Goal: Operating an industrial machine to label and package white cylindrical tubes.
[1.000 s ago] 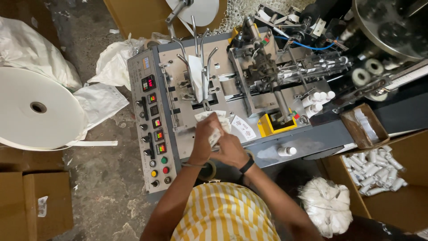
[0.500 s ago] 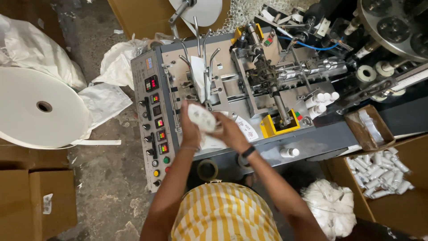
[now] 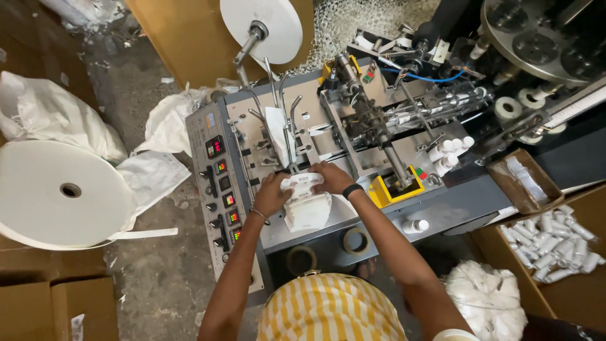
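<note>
- Wrappers: a small white stack on the machine deck, just under the feed guides.
- Left hand curls around the stack's left edge, fingers closed on it.
- Right hand pinches the top right edge.
- They look light, thin and floppy, likely to slide apart; gripping both edges at once seems best.
- Control panel sits left of the hands; a yellow guard sits to the right.
- Large paper roll lies on the floor, far left.
</note>
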